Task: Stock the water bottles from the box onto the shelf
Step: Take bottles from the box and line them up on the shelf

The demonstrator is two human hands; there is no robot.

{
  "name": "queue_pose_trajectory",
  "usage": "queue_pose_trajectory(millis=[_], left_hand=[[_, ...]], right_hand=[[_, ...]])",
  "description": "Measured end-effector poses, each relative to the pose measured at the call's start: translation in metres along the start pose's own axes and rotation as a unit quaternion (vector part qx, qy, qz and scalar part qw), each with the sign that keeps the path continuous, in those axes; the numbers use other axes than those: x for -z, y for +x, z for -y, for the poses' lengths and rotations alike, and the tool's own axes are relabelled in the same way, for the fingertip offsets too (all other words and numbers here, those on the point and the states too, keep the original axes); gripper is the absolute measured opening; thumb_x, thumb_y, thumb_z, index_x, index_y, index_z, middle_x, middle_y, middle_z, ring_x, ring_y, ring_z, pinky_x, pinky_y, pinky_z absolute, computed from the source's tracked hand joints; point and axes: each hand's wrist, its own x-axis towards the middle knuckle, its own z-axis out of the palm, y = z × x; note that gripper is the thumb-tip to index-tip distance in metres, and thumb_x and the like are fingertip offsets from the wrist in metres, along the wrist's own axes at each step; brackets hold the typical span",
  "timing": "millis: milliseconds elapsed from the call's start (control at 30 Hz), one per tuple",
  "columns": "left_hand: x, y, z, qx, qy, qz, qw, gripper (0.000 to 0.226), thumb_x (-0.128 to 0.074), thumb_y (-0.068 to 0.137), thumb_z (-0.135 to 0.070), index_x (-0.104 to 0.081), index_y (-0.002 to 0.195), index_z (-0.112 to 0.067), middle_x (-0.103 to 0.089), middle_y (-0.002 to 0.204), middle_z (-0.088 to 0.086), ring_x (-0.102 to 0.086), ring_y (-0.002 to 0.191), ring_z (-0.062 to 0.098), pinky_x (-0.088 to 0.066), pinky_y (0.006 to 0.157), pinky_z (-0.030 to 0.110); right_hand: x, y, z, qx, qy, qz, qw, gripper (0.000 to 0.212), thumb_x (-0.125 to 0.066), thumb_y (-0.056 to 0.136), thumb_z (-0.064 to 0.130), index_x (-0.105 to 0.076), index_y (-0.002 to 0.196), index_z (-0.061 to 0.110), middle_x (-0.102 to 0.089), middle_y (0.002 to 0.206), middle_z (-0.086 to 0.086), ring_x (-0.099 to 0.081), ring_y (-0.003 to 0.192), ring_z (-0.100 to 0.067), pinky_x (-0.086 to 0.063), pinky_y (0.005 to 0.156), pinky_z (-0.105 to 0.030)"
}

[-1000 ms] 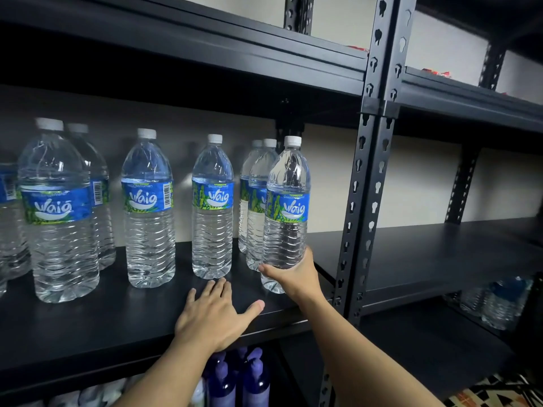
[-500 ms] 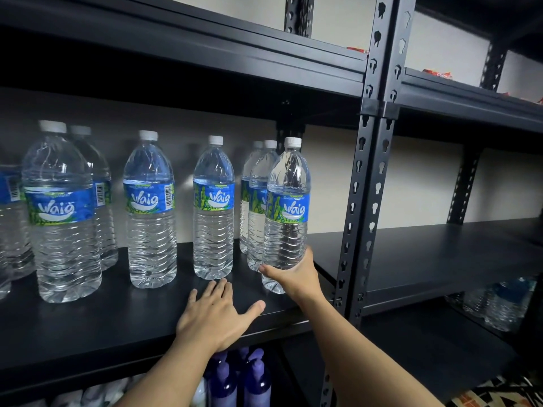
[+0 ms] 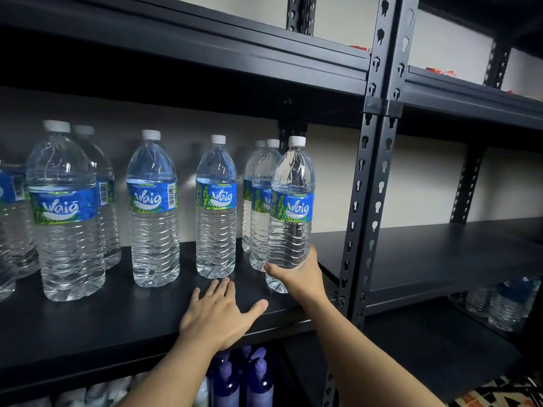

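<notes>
Almost nothing has moved since the earlier frames: both hands and every bottle keep their places. On the shelf (image 3: 88, 327), the right hand (image 3: 299, 277) is closed around the lower part of a bottle (image 3: 291, 212), which stands upright near the front edge, at the right end beside the post (image 3: 370, 201). Left hand (image 3: 220, 315) lies flat on the front edge with fingers spread, just in front of another bottle. More bottles stand in a row to the left and behind.
</notes>
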Motion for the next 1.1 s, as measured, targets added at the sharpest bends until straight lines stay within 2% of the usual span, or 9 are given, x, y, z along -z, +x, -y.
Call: queue_pose_trajectory(millis=[133, 333, 500, 600, 667, 767, 900, 1000, 1100], left_hand=[[0.000, 0.001, 0.000, -0.001, -0.004, -0.002, 1.000, 0.107, -0.008, 0.077, -0.086, -0.010, 0.156, -0.014, -0.005, 0.164, -0.003, -0.002, 0.150, 0.012, -0.004, 0.121, 0.044], [-0.002, 0.001, 0.001, -0.003, -0.018, -0.008, 1.000, 0.108, -0.008, 0.076, -0.087, -0.010, 0.156, -0.016, -0.005, 0.164, -0.004, -0.002, 0.150, 0.011, -0.004, 0.121, 0.043], [0.001, 0.000, 0.001, 0.003, -0.065, -0.021, 0.998, 0.098, -0.019, 0.081, -0.083, -0.017, 0.155, -0.021, -0.012, 0.163, -0.007, -0.006, 0.150, 0.009, -0.005, 0.122, 0.041], [0.006, -0.003, 0.005, 0.022, -0.138, -0.040, 0.989, 0.080, -0.039, 0.082, -0.076, -0.033, 0.148, -0.033, -0.034, 0.154, -0.013, -0.027, 0.144, 0.016, -0.023, 0.117, 0.037], [0.010, -0.004, 0.012, 0.027, -0.264, -0.047, 0.963, 0.061, -0.060, 0.081, -0.061, -0.048, 0.136, -0.035, -0.054, 0.136, -0.018, -0.048, 0.130, 0.014, -0.037, 0.105, 0.032], [0.022, -0.013, 0.029, 0.032, -0.435, -0.053, 0.898, 0.036, -0.073, 0.083, -0.028, -0.062, 0.118, -0.025, -0.071, 0.105, -0.013, -0.064, 0.107, 0.010, -0.043, 0.103, 0.030], [0.031, -0.052, 0.053, 0.044, -0.491, -0.063, 0.868, 0.028, -0.071, 0.086, -0.012, -0.061, 0.112, -0.017, -0.071, 0.092, -0.008, -0.066, 0.095, 0.013, -0.046, 0.094, 0.025], [0.043, -0.099, 0.077, 0.047, -0.460, -0.094, 0.882, 0.027, -0.071, 0.085, -0.012, -0.062, 0.110, -0.019, -0.071, 0.092, -0.005, -0.066, 0.083, 0.011, -0.051, 0.092, 0.032], [0.060, -0.161, 0.107, 0.069, -0.370, -0.120, 0.919, 0.027, -0.071, 0.086, -0.021, -0.061, 0.111, -0.026, -0.070, 0.095, -0.009, -0.066, 0.085, 0.011, -0.052, 0.084, 0.028]], right_hand=[[0.001, -0.001, 0.000, 0.007, 0.008, 0.000, 1.000, 0.084, -0.094, 0.052, 0.039, -0.044, 0.119, 0.027, -0.063, 0.113, 0.012, -0.062, 0.106, -0.008, -0.049, 0.088, -0.028], [0.003, -0.005, 0.003, 0.038, 0.033, 0.006, 0.999, 0.123, -0.096, 0.045, 0.051, -0.025, 0.143, 0.034, -0.056, 0.132, 0.016, -0.056, 0.121, -0.006, -0.046, 0.102, -0.031], [0.006, -0.010, 0.008, 0.038, 0.051, 0.002, 0.998, 0.127, -0.096, 0.053, 0.042, -0.016, 0.150, 0.034, -0.048, 0.133, 0.016, -0.050, 0.123, -0.005, -0.037, 0.097, -0.021], [0.004, -0.012, 0.012, 0.023, 0.053, 0.000, 0.998, 0.135, -0.093, 0.055, 0.051, -0.004, 0.154, 0.033, -0.041, 0.141, 0.009, -0.041, 0.132, -0.009, -0.032, 0.104, -0.024], [0.002, -0.018, 0.014, 0.009, 0.048, -0.012, 0.999, 0.137, -0.088, 0.056, 0.061, 0.001, 0.155, 0.032, -0.033, 0.154, 0.000, -0.032, 0.142, -0.016, -0.028, 0.113, -0.032], [-0.002, -0.035, 0.018, 0.004, 0.016, -0.045, 0.999, 0.130, -0.082, 0.064, 0.063, 0.000, 0.157, 0.022, -0.023, 0.159, -0.007, -0.012, 0.148, -0.022, -0.018, 0.119, -0.043], [-0.008, -0.073, 0.022, -0.058, 0.000, -0.145, 0.988, 0.123, -0.084, 0.070, 0.050, -0.005, 0.157, 0.012, -0.012, 0.159, -0.020, -0.009, 0.146, -0.035, -0.013, 0.119, -0.050], [-0.016, -0.114, 0.040, -0.089, -0.008, -0.174, 0.981, 0.092, -0.075, 0.079, 0.023, -0.020, 0.152, 0.009, -0.020, 0.151, -0.023, -0.021, 0.137, -0.040, -0.017, 0.114, -0.045], [-0.040, -0.166, 0.070, -0.025, -0.008, -0.046, 0.999, 0.055, -0.064, 0.082, 0.009, -0.045, 0.132, 0.015, -0.042, 0.133, -0.011, -0.037, 0.123, -0.030, -0.030, 0.104, -0.038]])
